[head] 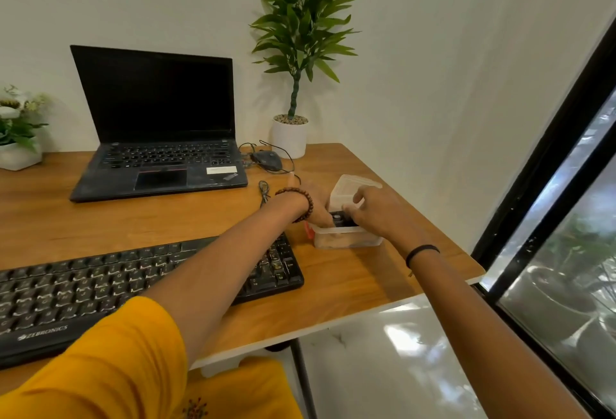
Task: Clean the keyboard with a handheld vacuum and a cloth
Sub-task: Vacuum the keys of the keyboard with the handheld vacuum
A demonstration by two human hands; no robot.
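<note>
The wooden surface [350, 285] fills the middle of my frame, the black keyboard [100, 282] lying at lower left, partly under the left forearm. At centre right sits a clear plastic box [350, 240], with the left hand [316, 208] and right hand [376, 215] both reaching into it. Their fingers [359, 197] meet at a small dark object [338, 219], possibly the vacuum; I cannot tell whether either grip is clenched on it.

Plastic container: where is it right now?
Head view: the clear plastic container sits on the right part of the desk, just beyond the right end of the keyboard, nearer than the mouse, with the left hand and right hand at its open top.
</note>
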